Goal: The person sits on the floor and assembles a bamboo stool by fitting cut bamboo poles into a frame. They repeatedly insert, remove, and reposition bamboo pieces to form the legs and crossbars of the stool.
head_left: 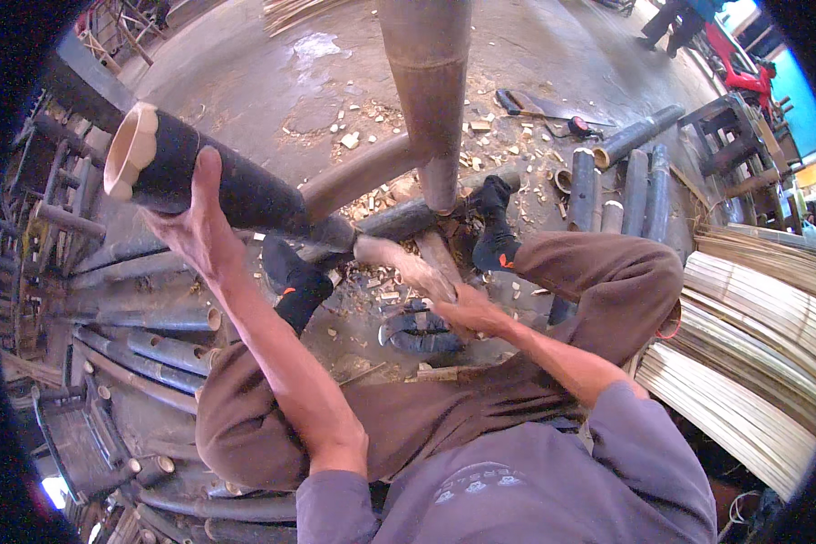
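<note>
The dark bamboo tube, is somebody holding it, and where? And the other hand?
Left hand holds the dark bamboo tube near its scalloped end; right hand grips a blurred pale object by its near end.

Pale lettering point(483, 478) arches across the chest of the person's grey-purple shirt point(553, 490), just above a row of three little pale emblems point(470, 492). Each dark sock point(310, 289) bears a small orange mark point(504, 261), too tiny to make out. No other writing can be read.
</note>
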Demonstrator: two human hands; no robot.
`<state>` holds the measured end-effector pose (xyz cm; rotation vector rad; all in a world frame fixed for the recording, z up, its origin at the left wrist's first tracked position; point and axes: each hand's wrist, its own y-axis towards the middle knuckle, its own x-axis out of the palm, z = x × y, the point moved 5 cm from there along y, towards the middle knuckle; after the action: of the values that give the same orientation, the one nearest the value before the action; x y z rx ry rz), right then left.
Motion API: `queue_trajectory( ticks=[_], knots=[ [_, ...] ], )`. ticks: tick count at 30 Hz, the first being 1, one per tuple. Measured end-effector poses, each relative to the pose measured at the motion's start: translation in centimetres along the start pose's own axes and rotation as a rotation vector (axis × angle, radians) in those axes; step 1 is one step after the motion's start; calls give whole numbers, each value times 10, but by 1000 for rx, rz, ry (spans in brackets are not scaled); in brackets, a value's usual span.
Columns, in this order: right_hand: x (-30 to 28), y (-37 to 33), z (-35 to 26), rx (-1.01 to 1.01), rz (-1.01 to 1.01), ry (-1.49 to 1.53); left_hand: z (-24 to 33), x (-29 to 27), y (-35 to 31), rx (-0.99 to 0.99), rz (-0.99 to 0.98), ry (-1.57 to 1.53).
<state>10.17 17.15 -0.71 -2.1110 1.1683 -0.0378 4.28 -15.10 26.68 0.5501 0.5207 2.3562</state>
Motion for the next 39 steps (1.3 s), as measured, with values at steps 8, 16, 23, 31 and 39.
queue_trajectory(
  ticks=[8,16,23,31,39],
  knots=[
    [29,42,-15,39,341,555,10,-27,-32,71,70,90],
    [31,78,-17,116,361,666,14,-30,-52,50,94,71],
    [13,51,5,36,301,654,24,-21,-63,52,84,109],
    [-5,8,18,107,209,560,33,-1,-64,93,-23,160],
    [-43,-159,3,-183,403,153,38,-6,-63,-31,-73,78]
  ],
)
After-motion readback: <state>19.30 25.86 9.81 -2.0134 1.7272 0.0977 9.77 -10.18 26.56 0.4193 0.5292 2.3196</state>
